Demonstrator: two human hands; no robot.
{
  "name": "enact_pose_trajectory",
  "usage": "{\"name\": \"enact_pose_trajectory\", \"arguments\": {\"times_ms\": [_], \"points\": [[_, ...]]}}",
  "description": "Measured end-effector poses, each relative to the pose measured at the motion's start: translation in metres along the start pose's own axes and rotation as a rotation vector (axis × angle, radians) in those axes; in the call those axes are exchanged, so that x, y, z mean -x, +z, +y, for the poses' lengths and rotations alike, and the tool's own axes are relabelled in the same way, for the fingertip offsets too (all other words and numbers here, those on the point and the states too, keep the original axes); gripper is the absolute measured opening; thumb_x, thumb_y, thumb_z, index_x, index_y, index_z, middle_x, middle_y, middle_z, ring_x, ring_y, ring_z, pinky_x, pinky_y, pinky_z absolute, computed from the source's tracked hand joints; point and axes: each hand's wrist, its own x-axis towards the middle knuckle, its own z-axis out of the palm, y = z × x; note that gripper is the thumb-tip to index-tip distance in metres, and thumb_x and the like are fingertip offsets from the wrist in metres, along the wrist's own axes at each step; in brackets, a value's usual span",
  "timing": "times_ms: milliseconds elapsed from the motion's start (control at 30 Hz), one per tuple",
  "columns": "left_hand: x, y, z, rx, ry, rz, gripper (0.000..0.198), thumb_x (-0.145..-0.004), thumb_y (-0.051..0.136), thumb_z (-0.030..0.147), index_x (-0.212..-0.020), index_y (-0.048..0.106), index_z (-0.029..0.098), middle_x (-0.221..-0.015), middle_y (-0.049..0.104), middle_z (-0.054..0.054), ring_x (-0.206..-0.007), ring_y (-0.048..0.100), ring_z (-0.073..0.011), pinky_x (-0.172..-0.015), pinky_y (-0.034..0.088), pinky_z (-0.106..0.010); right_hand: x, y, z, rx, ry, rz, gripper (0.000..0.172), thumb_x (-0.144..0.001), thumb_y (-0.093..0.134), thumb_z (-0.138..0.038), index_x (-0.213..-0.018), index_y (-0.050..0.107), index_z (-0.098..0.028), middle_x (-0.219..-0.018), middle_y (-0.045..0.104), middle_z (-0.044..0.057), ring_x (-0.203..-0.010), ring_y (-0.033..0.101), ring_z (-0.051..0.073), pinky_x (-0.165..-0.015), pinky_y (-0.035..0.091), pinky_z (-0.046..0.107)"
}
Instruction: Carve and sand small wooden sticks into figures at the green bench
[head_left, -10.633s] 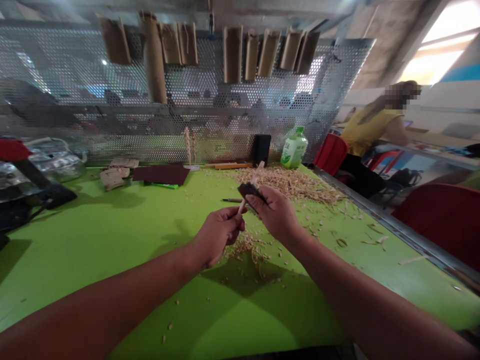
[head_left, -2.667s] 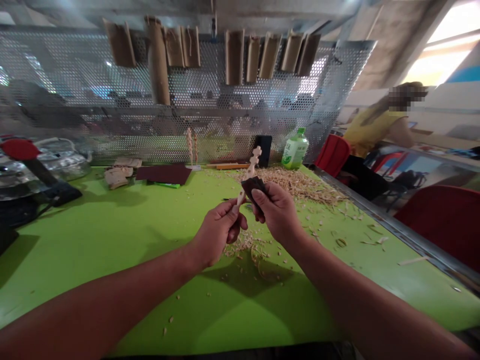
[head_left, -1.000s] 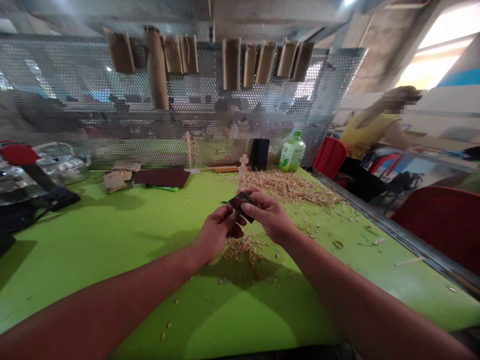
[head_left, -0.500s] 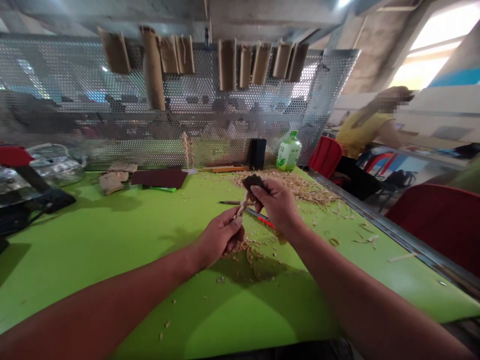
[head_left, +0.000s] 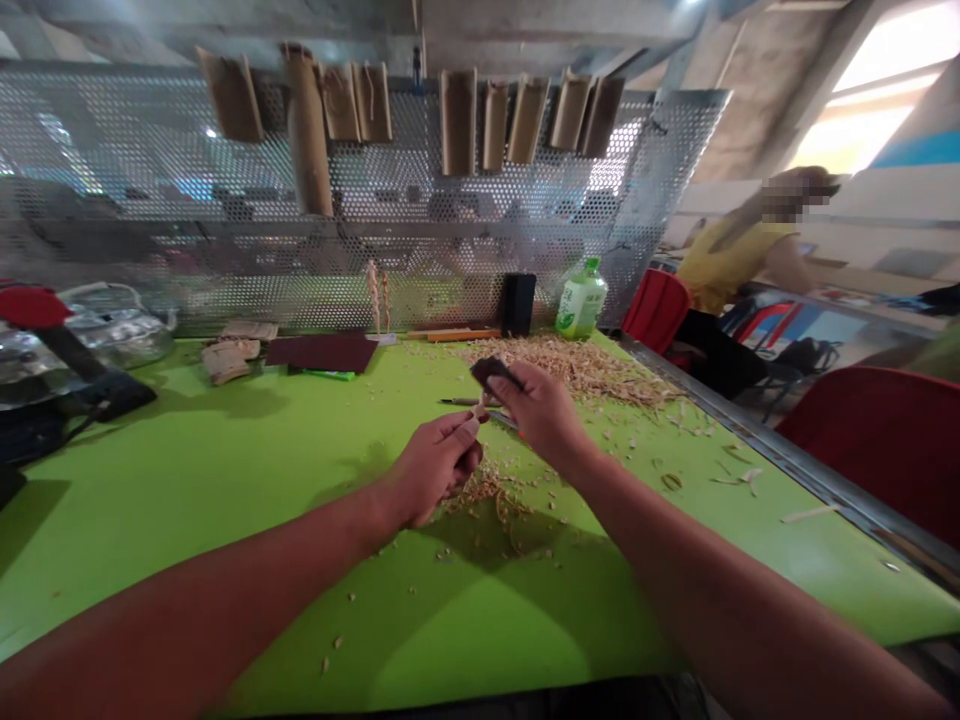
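My left hand pinches the lower end of a small carved wooden stick, fingers closed round it. Just beyond it, my right hand is closed on a dark scrap of sandpaper wrapped over the stick's upper part, which it hides. Both hands hover above a little heap of wood shavings on the green table.
A larger pile of shavings lies behind the hands, near a green bottle and a black box. A dark red sheet, two small wooden figures and a knife sit further back. A seated person works at right.
The right hand has slid the sandpaper up and down the stick; a second ago the carved top stood out above it, now the sandpaper covers it. The left hand's grip is unchanged.
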Motion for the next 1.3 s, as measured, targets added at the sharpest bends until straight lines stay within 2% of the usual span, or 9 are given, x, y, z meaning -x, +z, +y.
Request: {"name": "enact_pose_trajectory", "arguments": {"times_ms": [167, 300, 433, 533, 667, 800, 900, 1167, 1300], "points": [[0.0006, -0.0014, 0.0009, 0.013, -0.013, 0.018, 0.022, -0.092, 0.053, 0.039, -0.084, 0.052, 0.018, -0.055, 0.046, 0.007, -0.034, 0.025, -0.0022, -0.033, 0.016, -0.016, -0.0047, -0.0043, 0.0060, -0.001, 0.007, -0.056, 0.033, -0.084, 0.058, -0.042, -0.063, 0.045, -0.021, -0.058, 0.043, -0.003, -0.058, 0.038, 0.012, -0.051, 0.027, 0.025], [0.0019, 0.0000, 0.0045, 0.021, -0.006, 0.017, 0.021, -0.092, 0.053, 0.037, -0.083, 0.052, 0.018, -0.057, 0.047, 0.007, -0.035, 0.025, -0.0019, -0.033, 0.017, -0.016, -0.0059, -0.0070, 0.0054, -0.014, 0.011, 0.044, 0.034, -0.083, 0.057, -0.042, -0.061, 0.042, -0.022, -0.059, 0.041, -0.003, -0.058, 0.036, 0.012, -0.052, 0.026, 0.025], [0.0013, 0.0004, 0.0044, 0.005, 0.000, 0.017, 0.022, -0.091, 0.055, 0.039, -0.087, 0.053, 0.018, -0.055, 0.048, 0.007, -0.034, 0.025, -0.0020, -0.034, 0.017, -0.016, -0.0040, -0.0078, 0.0016, -0.048, 0.032, -0.054, 0.034, -0.081, 0.059, -0.042, -0.060, 0.042, -0.022, -0.058, 0.041, -0.003, -0.056, 0.036, 0.012, -0.051, 0.026, 0.025], [0.0001, -0.0006, 0.0008, -0.011, 0.017, 0.010, 0.023, -0.090, 0.056, 0.041, -0.087, 0.055, 0.018, -0.056, 0.050, 0.007, -0.034, 0.026, -0.0019, -0.034, 0.018, -0.017, -0.0040, -0.0079, 0.0007, -0.018, 0.029, 0.039, 0.033, -0.082, 0.058, -0.042, -0.060, 0.042, -0.022, -0.057, 0.040, -0.003, -0.056, 0.036, 0.012, -0.052, 0.026, 0.026], [-0.0009, -0.0028, -0.0030, -0.035, 0.020, 0.020, 0.027, -0.090, 0.055, 0.043, -0.082, 0.055, 0.017, -0.055, 0.049, 0.006, -0.034, 0.027, -0.0020, -0.034, 0.018, -0.017, -0.0050, -0.0061, 0.0027, -0.007, -0.012, -0.042, 0.035, -0.080, 0.060, -0.043, -0.059, 0.042, -0.022, -0.057, 0.039, -0.004, -0.056, 0.035, 0.012, -0.053, 0.026, 0.026], [-0.0008, -0.0026, -0.0028, -0.045, 0.020, 0.025, 0.026, -0.090, 0.055, 0.041, -0.080, 0.054, 0.017, -0.056, 0.050, 0.006, -0.034, 0.027, -0.0018, -0.035, 0.019, -0.017, -0.0049, -0.0056, 0.0043, -0.008, 0.008, 0.031, 0.034, -0.082, 0.060, -0.042, -0.060, 0.043, -0.022, -0.057, 0.039, -0.004, -0.057, 0.035, 0.012, -0.053, 0.025, 0.026], [-0.0005, -0.0015, -0.0014, -0.058, 0.021, 0.041, 0.024, -0.090, 0.055, 0.039, -0.080, 0.053, 0.017, -0.055, 0.050, 0.006, -0.034, 0.028, -0.0018, -0.035, 0.019, -0.017, -0.0035, -0.0061, 0.0033, -0.031, 0.038, -0.070, 0.030, -0.083, 0.059, -0.038, -0.062, 0.046, -0.022, -0.057, 0.042, -0.004, -0.055, 0.037, 0.011, -0.052, 0.025, 0.026], [-0.0008, 0.0001, -0.0004, -0.082, 0.046, 0.047, 0.021, -0.091, 0.053, 0.036, -0.081, 0.053, 0.017, -0.054, 0.049, 0.006, -0.033, 0.028, -0.0021, -0.033, 0.019, -0.017, -0.0023, -0.0060, 0.0009, -0.065, 0.064, -0.083, 0.027, -0.083, 0.059, -0.037, -0.064, 0.048, -0.022, -0.053, 0.042, -0.005, -0.051, 0.037, 0.011, -0.048, 0.026, 0.025], [-0.0004, 0.0004, 0.0008, -0.105, 0.046, 0.048, 0.023, -0.090, 0.053, 0.038, -0.078, 0.053, 0.018, -0.054, 0.049, 0.007, -0.033, 0.028, -0.0021, -0.034, 0.020, -0.017, -0.0024, -0.0060, 0.0010, -0.046, 0.059, -0.022, 0.027, -0.084, 0.058, -0.038, -0.065, 0.046, -0.022, -0.053, 0.041, -0.005, -0.050, 0.036, 0.010, -0.048, 0.026, 0.024]]}}
